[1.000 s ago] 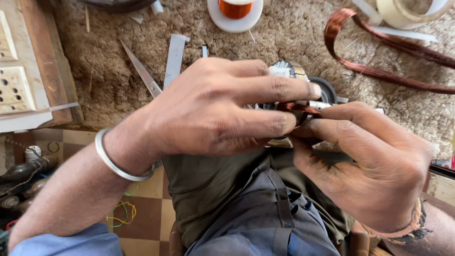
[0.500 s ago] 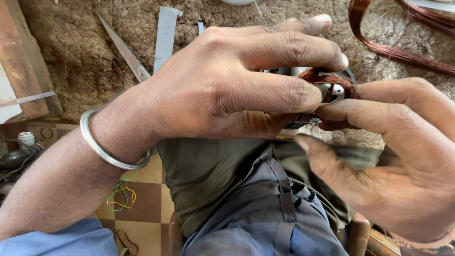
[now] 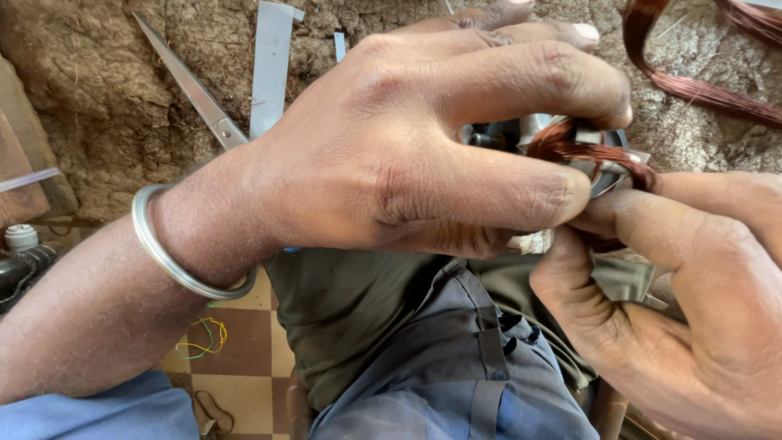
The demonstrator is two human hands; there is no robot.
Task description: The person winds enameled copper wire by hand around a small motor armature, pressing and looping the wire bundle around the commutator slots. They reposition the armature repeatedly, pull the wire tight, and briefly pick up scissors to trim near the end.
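View closer | left hand (image 3: pixel 407 155) hides motor part (image 3: pixel 521 134) | copper coil (image 3: pixel 590 155) pinched

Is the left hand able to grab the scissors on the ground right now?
Probably not right away. The left hand is busy gripping the copper wire coil together with the right hand. The scissors lie uncovered behind its wrist.

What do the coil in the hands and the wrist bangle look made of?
Coil: likely enamelled copper wire, reddish-brown glossy strands in a bundle. Bangle on the left wrist: plain metal, possibly steel, judging by its smooth silvery sheen.
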